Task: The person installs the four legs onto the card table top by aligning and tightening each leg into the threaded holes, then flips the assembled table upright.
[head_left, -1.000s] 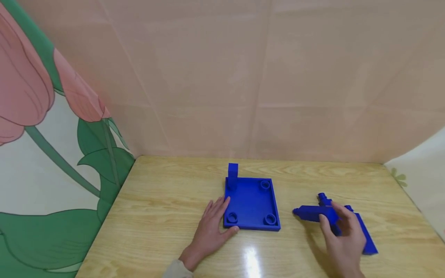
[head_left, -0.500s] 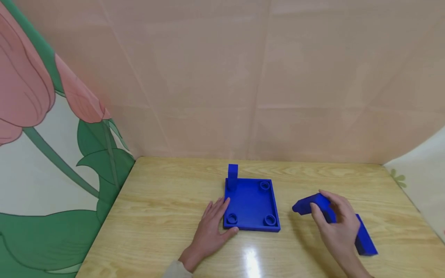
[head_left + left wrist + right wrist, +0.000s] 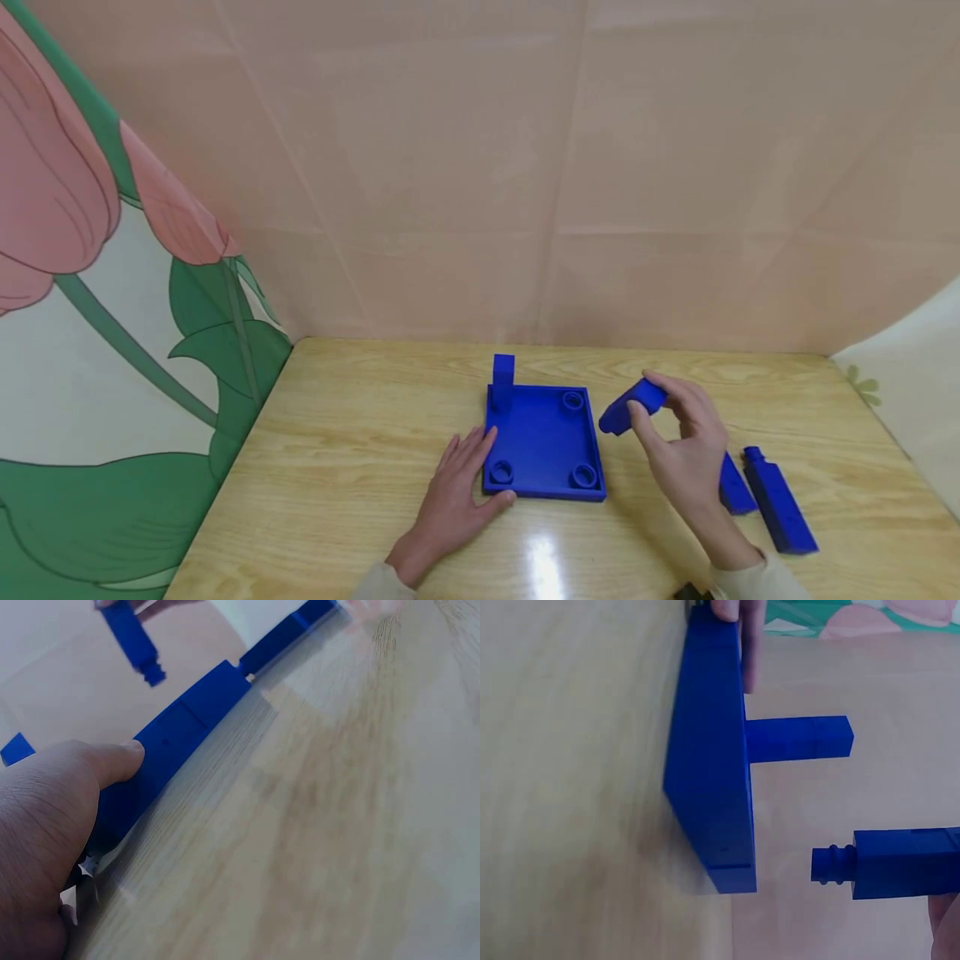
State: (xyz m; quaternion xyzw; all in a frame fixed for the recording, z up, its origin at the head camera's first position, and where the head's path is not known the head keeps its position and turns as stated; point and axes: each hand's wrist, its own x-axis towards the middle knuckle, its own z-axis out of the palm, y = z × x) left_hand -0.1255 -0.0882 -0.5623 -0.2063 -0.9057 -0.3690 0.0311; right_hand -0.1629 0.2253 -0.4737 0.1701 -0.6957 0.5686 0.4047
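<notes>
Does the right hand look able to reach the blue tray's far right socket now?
Probably yes: the right hand holds a blue post just right of the tray, and nothing visible blocks that socket; the upright post stands at the far left.

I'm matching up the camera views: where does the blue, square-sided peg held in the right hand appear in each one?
Head: the blue, square-sided peg is right of centre, in the right hand.
Left wrist: the peg is at upper left, ridged tip lowermost.
Right wrist: the peg is at the right edge, below mid-height.
Shared landmark: the blue, square, shallow tray.
</notes>
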